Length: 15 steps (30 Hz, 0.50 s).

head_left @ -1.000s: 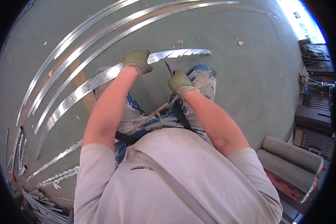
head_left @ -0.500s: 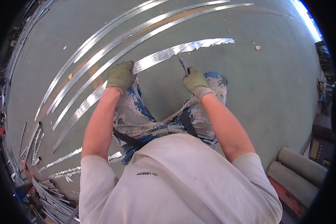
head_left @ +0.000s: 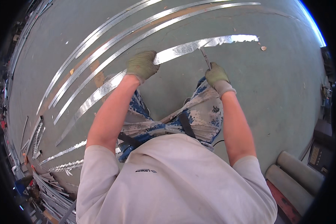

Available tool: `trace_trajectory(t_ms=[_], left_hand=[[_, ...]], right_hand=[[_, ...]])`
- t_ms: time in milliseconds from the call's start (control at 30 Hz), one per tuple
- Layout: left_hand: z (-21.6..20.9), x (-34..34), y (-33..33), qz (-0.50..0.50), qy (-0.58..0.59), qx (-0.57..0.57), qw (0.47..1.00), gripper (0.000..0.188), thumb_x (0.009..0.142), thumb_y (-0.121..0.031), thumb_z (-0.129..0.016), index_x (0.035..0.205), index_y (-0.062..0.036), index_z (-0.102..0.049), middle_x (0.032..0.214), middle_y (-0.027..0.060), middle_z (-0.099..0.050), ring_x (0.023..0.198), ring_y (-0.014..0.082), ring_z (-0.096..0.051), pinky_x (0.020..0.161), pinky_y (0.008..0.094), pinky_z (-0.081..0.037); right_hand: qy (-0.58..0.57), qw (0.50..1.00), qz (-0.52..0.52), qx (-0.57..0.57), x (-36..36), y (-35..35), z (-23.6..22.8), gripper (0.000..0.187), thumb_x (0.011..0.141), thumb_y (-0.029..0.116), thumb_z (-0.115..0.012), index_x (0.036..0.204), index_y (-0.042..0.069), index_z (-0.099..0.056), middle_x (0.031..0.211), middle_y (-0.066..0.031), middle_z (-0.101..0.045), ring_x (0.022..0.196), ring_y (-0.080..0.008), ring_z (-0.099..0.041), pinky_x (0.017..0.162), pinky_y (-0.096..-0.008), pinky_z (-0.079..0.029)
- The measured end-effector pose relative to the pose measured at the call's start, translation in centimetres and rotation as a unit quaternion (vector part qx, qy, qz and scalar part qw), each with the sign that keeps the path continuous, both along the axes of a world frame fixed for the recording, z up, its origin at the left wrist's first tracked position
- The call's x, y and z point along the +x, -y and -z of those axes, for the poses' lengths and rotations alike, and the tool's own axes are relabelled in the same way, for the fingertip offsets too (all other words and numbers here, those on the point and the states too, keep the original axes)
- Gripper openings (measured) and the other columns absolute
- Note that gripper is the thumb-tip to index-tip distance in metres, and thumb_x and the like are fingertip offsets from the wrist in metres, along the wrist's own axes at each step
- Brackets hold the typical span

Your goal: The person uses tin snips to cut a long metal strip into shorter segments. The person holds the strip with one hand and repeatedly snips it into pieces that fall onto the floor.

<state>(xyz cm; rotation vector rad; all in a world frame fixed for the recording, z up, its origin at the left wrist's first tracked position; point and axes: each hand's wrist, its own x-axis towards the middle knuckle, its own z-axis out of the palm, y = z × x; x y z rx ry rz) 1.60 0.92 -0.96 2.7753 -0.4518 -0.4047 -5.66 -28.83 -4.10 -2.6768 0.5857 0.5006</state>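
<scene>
Steadying the long metal strip, which runs from the left of the frame to the upper right, matters most, I'd judge. My left hand, closed over its middle, should hold it firm without twisting; my right hand, wrapped around the slim grey tool, should keep the tip square to the lower edge and work in small, even steps. The tip meets that edge; whether it bites, I can't tell. Bright silver, the strip is smooth near my left hand, duller at lower left, with ragged little teeth toward its right end.
</scene>
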Motion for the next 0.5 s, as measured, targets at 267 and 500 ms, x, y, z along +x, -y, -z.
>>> trace_trajectory(t_ms=[267,500], left_hand=[[3.4,0.1,-0.5,0.015,-0.032,0.101,0.994,0.036,0.086,-0.032,-0.075,0.116,-0.0119,-0.073,0.118,0.0136,-0.076,0.116,0.0351,-0.071,0.096,0.0485,-0.057],[4.1,0.0,-1.1,0.017,-0.026,0.096,0.995,0.038,0.088,-0.033,-0.074,0.119,-0.0113,-0.071,0.12,0.0152,-0.075,0.116,0.0363,-0.07,0.097,0.0497,-0.056]], right_hand=[[-0.055,0.976,-0.072,0.198,-1.9,-2.6,-1.2,0.037,0.103,0.03,-0.064,0.132,0.006,-0.067,0.116,-0.0179,-0.076,0.1,-0.0335,-0.074,0.085,-0.0466,-0.059],[-0.184,0.819,0.108,0.532,-4.9,-8.7,2.5,0.035,0.108,0.032,-0.064,0.133,0.007,-0.064,0.097,-0.0072,-0.072,0.072,-0.0158,-0.065,0.062,-0.0342,-0.054]])
